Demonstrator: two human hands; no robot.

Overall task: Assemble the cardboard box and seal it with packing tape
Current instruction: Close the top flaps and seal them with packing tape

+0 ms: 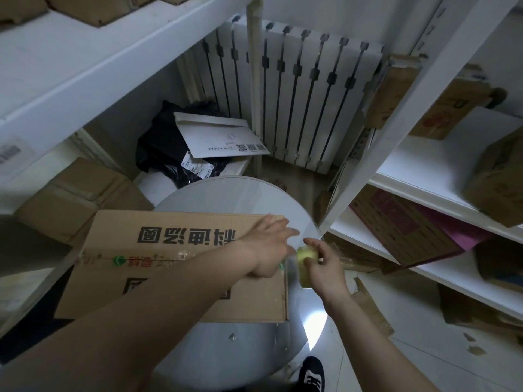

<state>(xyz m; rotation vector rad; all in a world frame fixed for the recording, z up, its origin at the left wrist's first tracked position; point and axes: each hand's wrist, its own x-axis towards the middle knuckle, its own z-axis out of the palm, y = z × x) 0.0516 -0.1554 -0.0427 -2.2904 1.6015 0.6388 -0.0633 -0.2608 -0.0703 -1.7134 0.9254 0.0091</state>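
Observation:
A brown cardboard box [175, 250] with large black printed characters lies on the round glass table [240, 193], its flaps closed along a centre seam that runs left to right. My left hand [268, 244] lies on the box's right end near that seam, fingers stretched out and blurred. Just past the box's right edge, my right hand [322, 264] grips a roll of yellowish clear packing tape [304, 257]. A stretch of clear tape shows along the seam.
White metal shelves [441, 176] with cardboard boxes stand at the right, and another shelf [70, 66] at the left. A white radiator [297, 94] is behind the table. Black bags and a white envelope [218, 137] lie beyond it. Cardboard scraps [370, 309] litter the floor.

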